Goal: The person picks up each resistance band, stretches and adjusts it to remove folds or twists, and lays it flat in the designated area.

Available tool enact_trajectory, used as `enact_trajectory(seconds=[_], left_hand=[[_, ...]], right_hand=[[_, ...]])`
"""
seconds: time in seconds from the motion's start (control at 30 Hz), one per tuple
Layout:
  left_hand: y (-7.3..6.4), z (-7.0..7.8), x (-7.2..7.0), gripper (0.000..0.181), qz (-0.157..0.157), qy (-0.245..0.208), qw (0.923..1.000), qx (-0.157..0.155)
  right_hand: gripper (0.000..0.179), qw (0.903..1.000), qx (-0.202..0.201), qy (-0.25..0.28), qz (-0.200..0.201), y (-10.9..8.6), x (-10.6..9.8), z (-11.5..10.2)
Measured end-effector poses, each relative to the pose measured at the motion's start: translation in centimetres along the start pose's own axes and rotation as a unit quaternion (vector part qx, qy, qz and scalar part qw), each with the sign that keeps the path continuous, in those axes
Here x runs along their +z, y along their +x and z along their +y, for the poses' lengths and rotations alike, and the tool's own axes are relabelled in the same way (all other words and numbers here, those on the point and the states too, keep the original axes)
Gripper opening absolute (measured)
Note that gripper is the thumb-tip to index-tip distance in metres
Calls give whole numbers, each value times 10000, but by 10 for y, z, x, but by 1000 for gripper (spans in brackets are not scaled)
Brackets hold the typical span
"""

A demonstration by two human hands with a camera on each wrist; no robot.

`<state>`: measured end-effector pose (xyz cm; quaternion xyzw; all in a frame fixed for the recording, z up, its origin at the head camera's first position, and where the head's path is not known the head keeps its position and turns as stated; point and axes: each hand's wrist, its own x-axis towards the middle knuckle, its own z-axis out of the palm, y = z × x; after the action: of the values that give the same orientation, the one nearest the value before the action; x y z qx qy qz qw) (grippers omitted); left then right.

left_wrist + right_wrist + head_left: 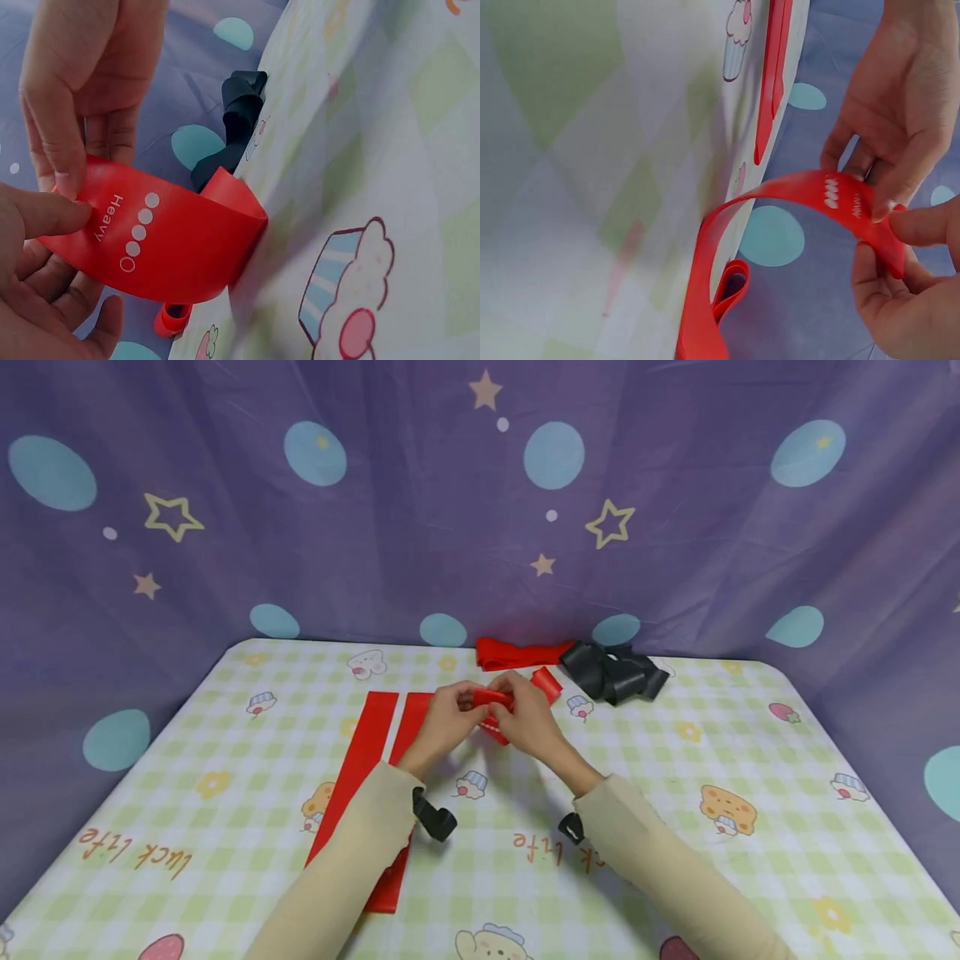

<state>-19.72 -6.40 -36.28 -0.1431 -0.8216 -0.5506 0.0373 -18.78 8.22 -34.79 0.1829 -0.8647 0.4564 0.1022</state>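
Note:
A red resistance band [492, 697], printed in white with "Heavy" and a row of dots, is held up over the table by both hands. My left hand [447, 722] pinches its end between thumb and fingers. My right hand [530, 718] pinches the same end close beside it, the fingertips of both hands nearly meeting. In the left wrist view the band [172, 232] bends back in a loop toward the cloth. The right wrist view shows the rest of the band [705, 285] curving down along the tabletop.
Two flat red bands [360, 760] lie side by side left of the hands, partly under the left sleeve. At the table's back edge are a folded red band [525, 654] and a crumpled black band [615, 675]. A patterned cloth [675, 860] covers the table; a purple curtain [450, 527] hangs behind.

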Motion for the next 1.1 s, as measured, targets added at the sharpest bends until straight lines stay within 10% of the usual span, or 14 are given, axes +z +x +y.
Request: enact_trajectory(seconds=[0.43, 1.1], left_hand=[[0, 6, -4, 32, -336, -1349, 9846, -1062], [-11, 8, -1, 40, -558, -1312, 9800, -1388]], right_hand=[[10, 9981, -281, 481, 281, 7, -17, -7], [12, 9991, -358, 92, 220, 33, -53, -31]])
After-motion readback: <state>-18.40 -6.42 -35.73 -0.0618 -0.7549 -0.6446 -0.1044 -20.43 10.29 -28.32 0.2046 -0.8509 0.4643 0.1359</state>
